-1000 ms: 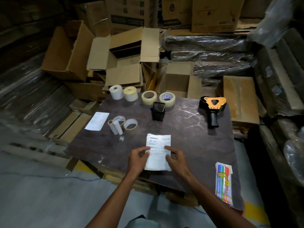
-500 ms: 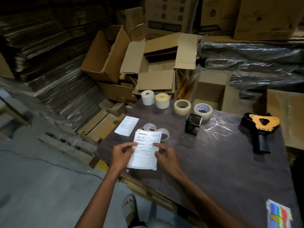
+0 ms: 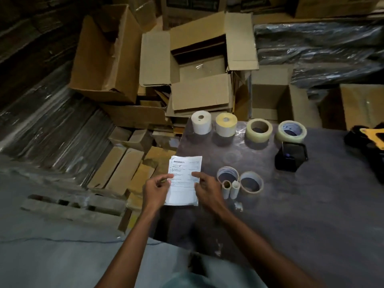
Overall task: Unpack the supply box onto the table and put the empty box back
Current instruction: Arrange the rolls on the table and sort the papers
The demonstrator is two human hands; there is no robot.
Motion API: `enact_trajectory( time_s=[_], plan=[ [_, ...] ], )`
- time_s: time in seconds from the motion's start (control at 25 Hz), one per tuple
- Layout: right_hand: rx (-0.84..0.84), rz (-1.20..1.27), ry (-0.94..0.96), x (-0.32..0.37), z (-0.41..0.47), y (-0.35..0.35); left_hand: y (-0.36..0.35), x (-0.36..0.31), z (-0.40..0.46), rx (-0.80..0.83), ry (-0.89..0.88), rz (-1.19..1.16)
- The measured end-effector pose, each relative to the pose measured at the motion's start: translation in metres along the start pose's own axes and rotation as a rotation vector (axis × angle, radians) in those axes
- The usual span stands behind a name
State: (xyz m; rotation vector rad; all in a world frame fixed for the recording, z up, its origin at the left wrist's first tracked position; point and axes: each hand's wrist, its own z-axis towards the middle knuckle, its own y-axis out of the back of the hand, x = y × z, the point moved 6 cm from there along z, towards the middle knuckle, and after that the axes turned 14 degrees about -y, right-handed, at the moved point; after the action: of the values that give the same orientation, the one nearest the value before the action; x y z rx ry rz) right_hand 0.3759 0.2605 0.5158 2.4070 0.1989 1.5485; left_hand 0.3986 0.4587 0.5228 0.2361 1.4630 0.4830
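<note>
Mostly, the unpacking looks done: 2 label rolls [image 3: 201, 122], 2 big tape rolls [image 3: 258, 129], a black holder [image 3: 291, 155], 2 smaller tape rings [image 3: 251, 182] and 2 thin cores [image 3: 230, 189] already sit on the worktop [image 3: 311, 215]. I hold the printed slip [image 3: 184, 179] at the worktop's left edge, above the surface I think. My left hand [image 3: 156, 189] pinches its left margin with curled fingers, and my right hand [image 3: 206, 189] pinches the right margin, forefinger laid on the page. Left to do, I judge: set this slip down, then return the empty supply box [image 3: 199, 65], which I take to be the open carton behind the worktop, though I cannot tell for sure.
</note>
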Motion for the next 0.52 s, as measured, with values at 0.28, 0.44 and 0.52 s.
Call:
enact_trajectory(
  time_s=[0.28,0.44,0.52],
  plan=[
    [-0.120,-0.188,-0.194,0.001,0.053,-0.036,-0.031,0.051,0.063,0.186,-0.011,0.093],
    [-0.136,-0.256,-0.265,-0.002,0.080,-0.043,-0.049,0.073,0.083,0.223,-0.002,0.126],
    [-0.138,-0.299,-0.273,-0.006,0.088,-0.047,-0.053,0.080,0.084,0.218,0.006,0.144]
  ],
)
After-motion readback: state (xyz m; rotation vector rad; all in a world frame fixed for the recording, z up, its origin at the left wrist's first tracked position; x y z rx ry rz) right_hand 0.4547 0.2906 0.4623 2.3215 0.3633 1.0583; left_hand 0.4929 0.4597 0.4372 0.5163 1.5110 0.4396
